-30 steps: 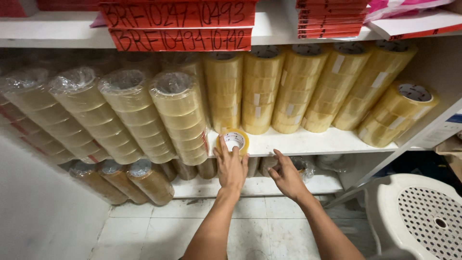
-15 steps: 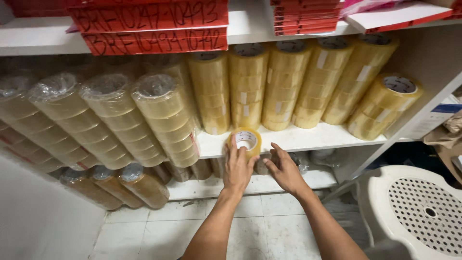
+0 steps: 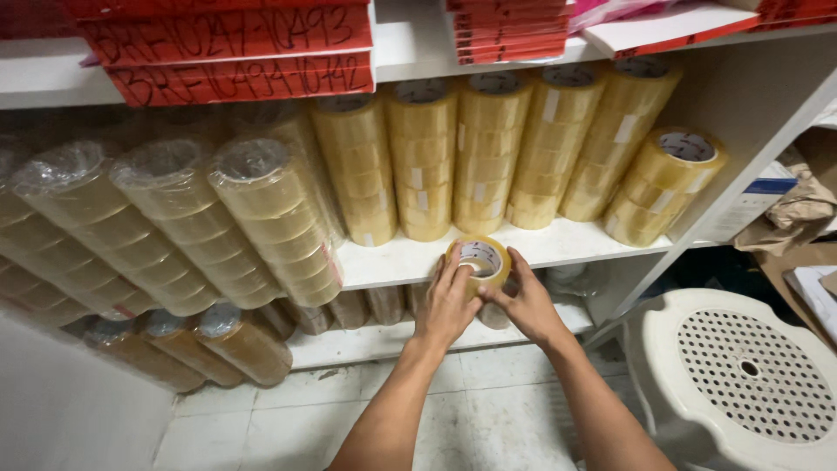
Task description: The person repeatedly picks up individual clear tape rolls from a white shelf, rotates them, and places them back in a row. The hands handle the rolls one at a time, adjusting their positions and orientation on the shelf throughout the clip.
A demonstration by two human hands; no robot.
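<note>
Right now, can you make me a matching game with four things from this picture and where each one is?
Things:
1. single tape roll
2. white stool
3. red boxes
4. wrapped tape stacks

Places:
A. on the top shelf
B. leaning at the left of the middle shelf
C. between the left hand and the right hand, at the shelf edge
D. on the floor at the lower right

Pairs: 1-C, 2-D, 3-A, 4-B
</note>
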